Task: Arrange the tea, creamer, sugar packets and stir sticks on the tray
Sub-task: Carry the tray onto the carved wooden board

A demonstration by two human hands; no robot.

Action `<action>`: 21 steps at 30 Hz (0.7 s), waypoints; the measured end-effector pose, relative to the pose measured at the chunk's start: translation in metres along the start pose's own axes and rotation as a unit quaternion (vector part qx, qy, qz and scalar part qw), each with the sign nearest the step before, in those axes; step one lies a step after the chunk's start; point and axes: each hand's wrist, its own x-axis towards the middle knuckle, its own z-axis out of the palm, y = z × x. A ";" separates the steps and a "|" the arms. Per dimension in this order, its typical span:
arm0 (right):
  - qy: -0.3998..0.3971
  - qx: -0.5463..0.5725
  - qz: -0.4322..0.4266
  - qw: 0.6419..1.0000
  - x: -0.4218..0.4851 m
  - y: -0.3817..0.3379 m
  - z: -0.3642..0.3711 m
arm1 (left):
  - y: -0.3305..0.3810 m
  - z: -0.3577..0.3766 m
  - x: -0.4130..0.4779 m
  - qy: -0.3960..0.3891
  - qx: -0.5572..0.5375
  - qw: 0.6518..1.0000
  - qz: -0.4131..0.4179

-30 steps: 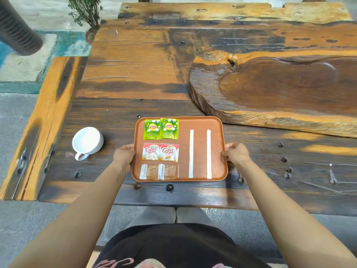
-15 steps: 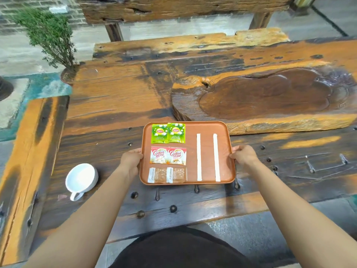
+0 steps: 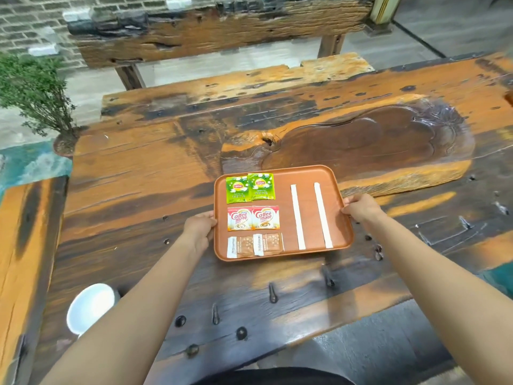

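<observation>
An orange-brown tray (image 3: 308,170) rests on the dark wooden table. On its left side lie two green tea packets (image 3: 249,187) at the back, two white and red creamer packets (image 3: 253,218) in the middle and two brown sugar packets (image 3: 254,245) at the front. Two white wrapped stir sticks (image 3: 311,215) lie side by side on the right half. My left hand (image 3: 200,225) grips the tray's left rim. My right hand (image 3: 361,207) grips its right rim.
A white cup (image 3: 91,307) sits at the near left, partly behind my left forearm. A thick carved wooden slab (image 3: 374,145) lies just behind the tray. A potted plant (image 3: 39,93) stands at the far left corner. Dark metal studs (image 3: 241,332) dot the near table edge.
The tray with both hands on it has slid away from me across the table, towards the carved slab. The view has tilted up and the cup now sits nearer the bottom left.
</observation>
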 end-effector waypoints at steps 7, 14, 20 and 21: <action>0.029 0.007 -0.018 0.999 0.067 -0.007 -0.045 | 0.023 0.071 0.026 -0.008 0.008 1.000 0.001; 0.058 0.028 -0.006 0.998 0.143 -0.011 -0.075 | 0.034 0.150 0.056 0.030 0.068 0.997 0.017; 0.094 0.026 -0.001 0.995 0.198 -0.011 -0.092 | 0.043 0.205 0.080 0.041 0.096 0.994 0.036; 0.099 0.023 0.000 0.995 0.206 -0.011 -0.095 | 0.044 0.213 0.084 0.041 0.102 0.993 0.037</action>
